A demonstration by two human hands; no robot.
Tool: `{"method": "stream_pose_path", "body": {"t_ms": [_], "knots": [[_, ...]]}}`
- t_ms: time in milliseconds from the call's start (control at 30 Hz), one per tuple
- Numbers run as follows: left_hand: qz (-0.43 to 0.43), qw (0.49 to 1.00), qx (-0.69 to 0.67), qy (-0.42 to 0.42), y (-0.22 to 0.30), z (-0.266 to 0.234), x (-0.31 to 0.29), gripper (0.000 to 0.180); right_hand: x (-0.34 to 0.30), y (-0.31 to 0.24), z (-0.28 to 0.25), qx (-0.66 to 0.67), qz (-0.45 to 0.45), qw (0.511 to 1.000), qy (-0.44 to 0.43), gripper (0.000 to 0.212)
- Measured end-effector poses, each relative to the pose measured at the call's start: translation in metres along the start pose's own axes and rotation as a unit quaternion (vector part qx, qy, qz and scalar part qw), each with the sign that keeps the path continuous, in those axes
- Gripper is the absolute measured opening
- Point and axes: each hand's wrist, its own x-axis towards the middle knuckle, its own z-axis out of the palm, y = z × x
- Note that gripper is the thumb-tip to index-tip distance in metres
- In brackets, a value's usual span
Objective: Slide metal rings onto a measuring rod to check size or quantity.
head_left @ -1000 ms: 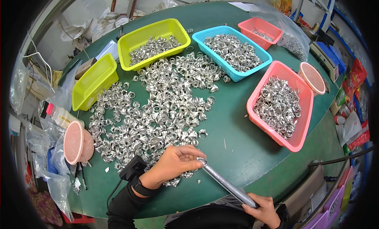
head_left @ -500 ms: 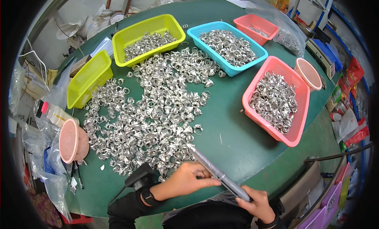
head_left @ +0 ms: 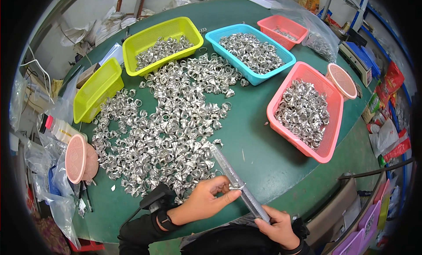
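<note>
Right hand (head_left: 279, 228) grips the near end of a grey rod (head_left: 226, 165), tip toward 11 o'clock. Left hand (head_left: 204, 200) pinches a ring (head_left: 238, 187) encircling its shaft. Beyond: ring pile (head_left: 165, 136), 10 o'clock; pink basket (head_left: 335, 109), 1 o'clock; blue basket (head_left: 273, 73), 12.

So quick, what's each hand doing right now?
Left hand: thumb and fingers closed on a ring that sits around a grey rod.
Right hand: closed, holding the rod's lower end.

You are in what looks like a jewellery workshop, since your green worktable (head_left: 250, 118) carries a heap of silvery rings (head_left: 169, 132) beside ring-filled plastic baskets (head_left: 264, 79) and crowded blue-framed shelves (head_left: 377, 44) stand nearby.
</note>
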Motion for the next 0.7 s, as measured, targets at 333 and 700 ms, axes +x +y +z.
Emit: {"method": "stream_pose_path", "body": {"t_ms": [333, 700], "knots": [[0.102, 0.969, 0.223, 0.023, -0.005, 0.008, -0.015, 0.022, -0.013, 0.004, 0.007, -0.035, -0.088, 0.995, 0.028, 0.028], [0.201, 0.954, 0.136, 0.175, 0.065, -0.035, 0.011, 0.016, -0.047, 0.027, -0.019, 0.04, 0.147, 0.988, 0.006, 0.03]]}}
